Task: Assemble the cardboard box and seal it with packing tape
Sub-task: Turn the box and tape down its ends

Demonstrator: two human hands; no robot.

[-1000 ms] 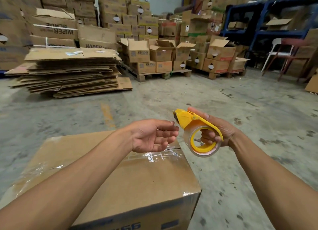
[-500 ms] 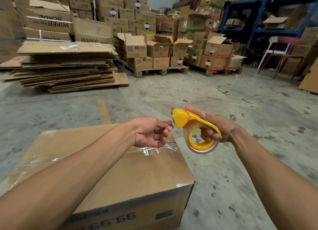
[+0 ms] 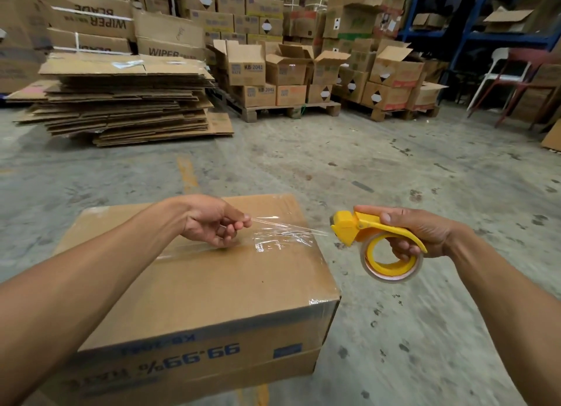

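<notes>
A closed brown cardboard box [image 3: 212, 290] stands on the concrete floor in front of me, with clear tape along its top seam and over its right edge. My right hand [image 3: 422, 232] grips a yellow tape dispenser [image 3: 373, 241] holding a roll of clear tape, to the right of the box and above the floor. My left hand [image 3: 212, 220] hovers over the box top and pinches the free end of the tape. A clear strip of tape [image 3: 288, 228] stretches between my left fingers and the dispenser's mouth.
A stack of flattened cardboard [image 3: 121, 102] lies on the floor at the back left. Pallets of open and closed boxes [image 3: 282, 71] fill the back. Blue racking [image 3: 473, 26] and a red chair [image 3: 522, 81] stand at the back right. Bare concrete lies around the box.
My left hand took hold of the tape end at the dispenser and pulled it left over the box. My right hand moved the dispenser to the right, so a strip now spans between them.
</notes>
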